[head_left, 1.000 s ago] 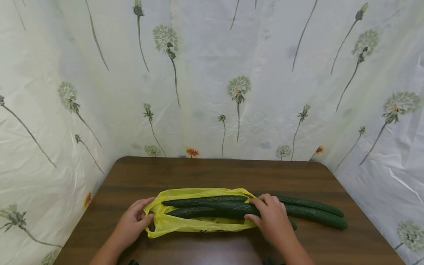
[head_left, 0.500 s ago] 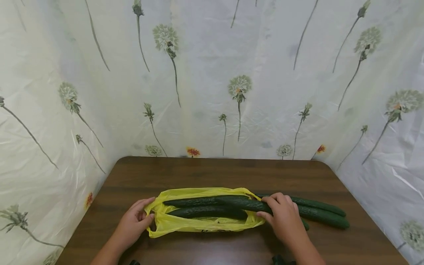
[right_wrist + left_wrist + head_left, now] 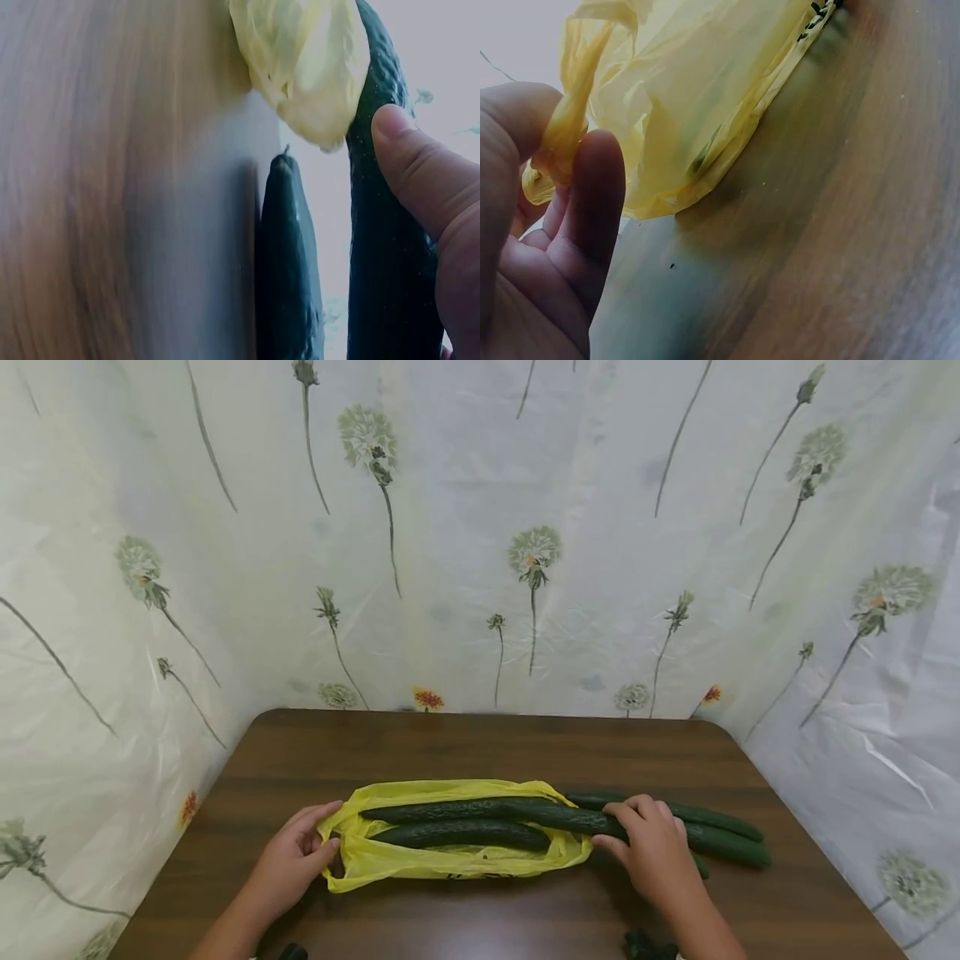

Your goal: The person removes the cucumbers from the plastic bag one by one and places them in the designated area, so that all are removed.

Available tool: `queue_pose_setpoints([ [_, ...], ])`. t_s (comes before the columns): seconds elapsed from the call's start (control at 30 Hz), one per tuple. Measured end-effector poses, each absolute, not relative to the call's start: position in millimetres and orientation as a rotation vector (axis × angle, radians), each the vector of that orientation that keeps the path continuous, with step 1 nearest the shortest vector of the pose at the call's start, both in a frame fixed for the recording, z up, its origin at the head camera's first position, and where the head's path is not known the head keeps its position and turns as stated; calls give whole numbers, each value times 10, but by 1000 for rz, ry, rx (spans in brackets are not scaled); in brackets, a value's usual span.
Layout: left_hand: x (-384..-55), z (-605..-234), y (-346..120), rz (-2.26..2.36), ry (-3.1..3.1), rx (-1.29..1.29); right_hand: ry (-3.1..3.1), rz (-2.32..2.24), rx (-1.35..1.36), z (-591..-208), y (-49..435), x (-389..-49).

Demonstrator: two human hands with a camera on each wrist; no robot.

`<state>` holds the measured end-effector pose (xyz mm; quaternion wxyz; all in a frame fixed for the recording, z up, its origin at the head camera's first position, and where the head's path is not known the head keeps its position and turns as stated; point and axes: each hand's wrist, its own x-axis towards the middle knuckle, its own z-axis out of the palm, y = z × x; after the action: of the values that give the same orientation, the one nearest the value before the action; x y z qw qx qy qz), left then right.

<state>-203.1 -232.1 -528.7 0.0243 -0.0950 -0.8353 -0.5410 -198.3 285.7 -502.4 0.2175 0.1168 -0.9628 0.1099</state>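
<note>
Left hand (image 3: 296,856): thumb and fingers pinch the gathered end of the yellow bag (image 3: 405,864). Right hand (image 3: 652,843): thumb on the near side, fingers over the far side, gripping the held cucumber (image 3: 577,820).

Position: bag lies on the table (image 3: 480,747) between the two hands, its mouth spread upward. The held cucumber slants leftward from the right fingers over the bag's end, so it counts as partly inside. Just left of the right fingers, the near cucumber (image 3: 465,834) lies within the bag; beyond it the far cucumber (image 3: 427,812) runs toward the left fingers, apparently overlapped by the held one.

Right of the right fingers, outside the bag: the rear cucumber (image 3: 720,820) and front cucumber (image 3: 727,846), side by side on the table. A green tip below them is mostly hidden; owner not determinable.

Progress, judged: midway. Cucumbers are split between bag and table; the gripped one spans both, its transfer unfinished.
</note>
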Motion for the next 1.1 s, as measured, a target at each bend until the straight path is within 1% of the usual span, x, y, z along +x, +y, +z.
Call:
queue_pose_setpoints([
  [0.3,-1986,-5352,-2295,-1708,-2566,-227,-2693,307,286,-5018,3030,-2001],
  [0.7,-2011,-5312,-2289,-1737,-2545,-253,-2764,316,203,-4999,3128,-1964],
  [1.1,-2022,-5278,-2298,-1707,-2546,-263,-2801,337,176,-5017,3259,-1915],
])
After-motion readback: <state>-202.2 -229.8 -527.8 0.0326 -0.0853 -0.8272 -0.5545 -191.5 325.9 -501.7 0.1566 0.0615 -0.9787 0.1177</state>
